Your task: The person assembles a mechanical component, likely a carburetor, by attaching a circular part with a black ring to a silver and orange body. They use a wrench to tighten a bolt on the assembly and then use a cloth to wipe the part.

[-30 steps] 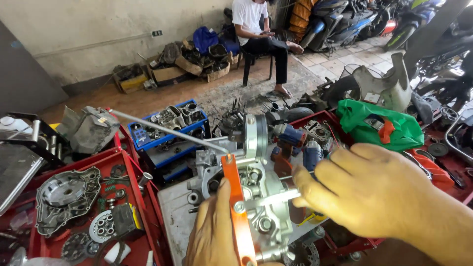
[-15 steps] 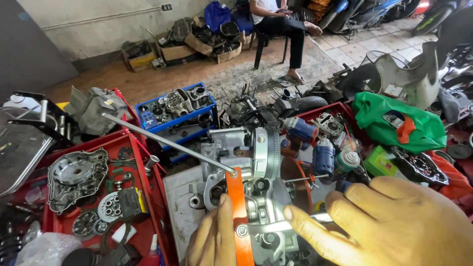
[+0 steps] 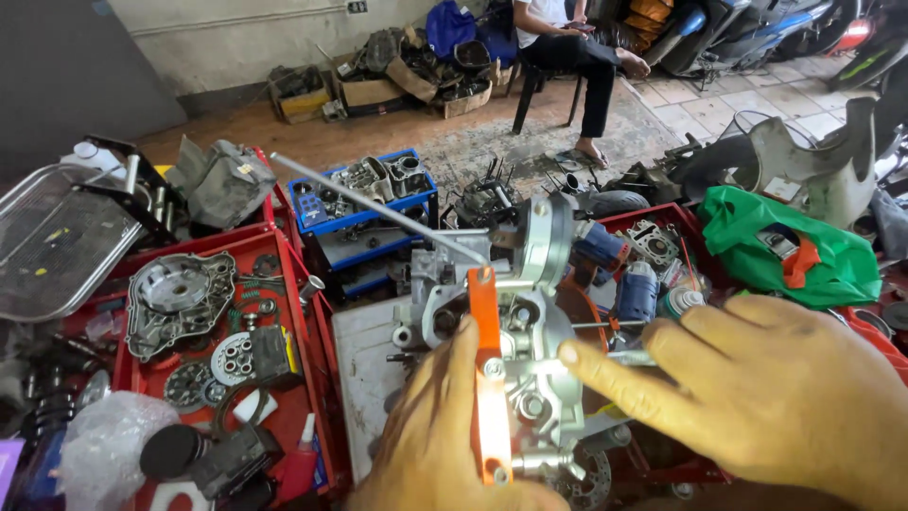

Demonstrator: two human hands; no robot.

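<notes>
A silver engine casing (image 3: 530, 378), upright with an orange strap (image 3: 489, 378) bolted down its front, stands between my hands. My left hand (image 3: 445, 445) cups its base; my right hand (image 3: 757, 388) pinches a thin metal tool (image 3: 632, 359) against it. Red parts trays (image 3: 317, 378) surround it.

Two bare hands, left hand (image 3: 445, 445) and right hand (image 3: 766, 388), no gloves, no rings, no sleeves in view, short nails, fingers (image 3: 605, 374) looking a little smudged
</notes>
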